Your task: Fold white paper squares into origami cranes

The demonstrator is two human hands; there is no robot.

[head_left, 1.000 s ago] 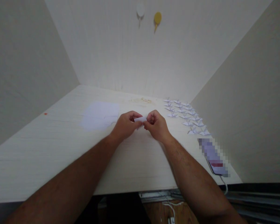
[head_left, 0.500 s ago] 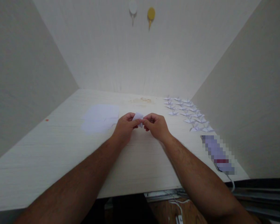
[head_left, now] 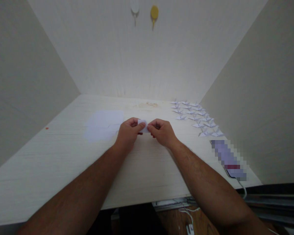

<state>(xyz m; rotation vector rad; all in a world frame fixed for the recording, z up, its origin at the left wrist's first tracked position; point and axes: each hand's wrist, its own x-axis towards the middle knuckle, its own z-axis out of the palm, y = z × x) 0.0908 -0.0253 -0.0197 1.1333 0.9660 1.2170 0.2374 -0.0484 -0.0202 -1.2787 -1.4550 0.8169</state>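
Observation:
A small folded piece of white paper [head_left: 143,128] is held between my two hands, over the middle of the table. My left hand [head_left: 130,131] pinches it from the left, thumb on top and fingers beneath. The paper's right edge is gripped by the thumb and fingertips of my right hand [head_left: 162,130]. Its exact folds are partly hidden by the fingers. Left of my left hand, white paper sheets [head_left: 104,120] lie flat on the table.
Several white paper cranes [head_left: 198,125] stand in rows at the back right of the pale table [head_left: 63,156]. A phone [head_left: 227,158] with a white cable lies at the right edge. Panels enclose the back and sides; a yellow hook [head_left: 154,12] and a white hook [head_left: 135,6] hang behind.
The folded paper has turned between my fingers and now sits more level. My left thumb has shifted up onto it. The whole view has moved slightly.

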